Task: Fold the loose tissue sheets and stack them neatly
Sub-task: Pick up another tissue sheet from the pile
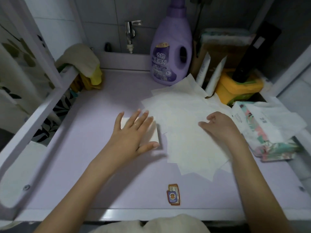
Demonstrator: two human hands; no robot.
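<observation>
Clearly the folding is under way: the left hand lies flat, fingers straight and spread, pressing on the folded tissue stack, a small white block near the middle of the lavender countertop. At 3 o'clock from that stack, the loose tissue sheets lie fanned and overlapping (too many edges cross to count them). The right hand rests on them with its fingers curled and their tips on the paper. Blur hides whether it pinches a sheet or only touches it. A tissue pack sits at 3 o'clock of the sheets, and a purple fabric softener bottle stands at 12 o'clock.

The step in hand looks like taking the next sheet. To do it well, lift only 1 sheet by a near corner, so the thin paper peels away without dragging its neighbours. Lay it flat on bare surface, bring edge to edge, crease with a light flat stroke, and match the fold to the stack's outline. Hold the left palm on the stack so it does not slide.
</observation>
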